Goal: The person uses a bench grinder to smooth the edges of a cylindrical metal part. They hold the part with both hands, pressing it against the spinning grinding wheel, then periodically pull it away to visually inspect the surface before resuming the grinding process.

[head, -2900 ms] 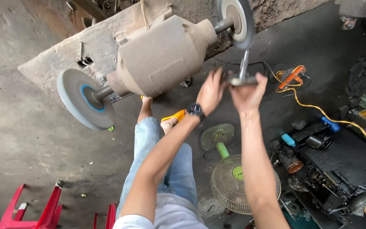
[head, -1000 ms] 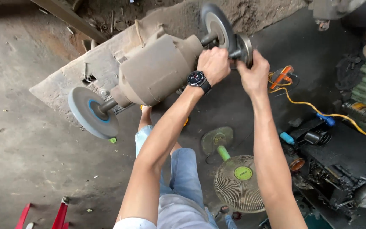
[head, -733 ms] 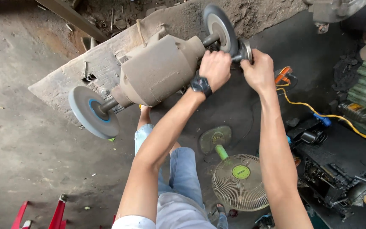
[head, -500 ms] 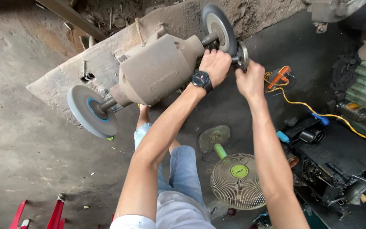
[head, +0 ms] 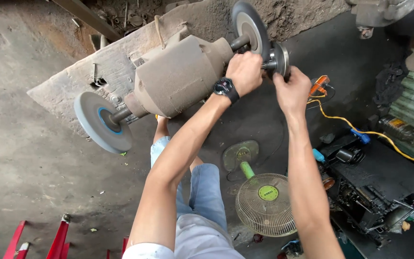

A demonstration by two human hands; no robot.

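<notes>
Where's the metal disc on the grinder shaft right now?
Head view, upper right: the metal disc sits at the shaft's outer end, just beyond the grinding wheel, between the left hand and the right hand.

- Both bare arms stretch up toward the upper centre of the frame.
- Left hand [head: 245, 71] is curled closed, its wrist wearing a watch.
- Right hand [head: 292, 90] is curled beside it.

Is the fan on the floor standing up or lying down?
Lying down. The fan rests flat, its round cage facing up, green stem and base sideways on the floor.
</notes>
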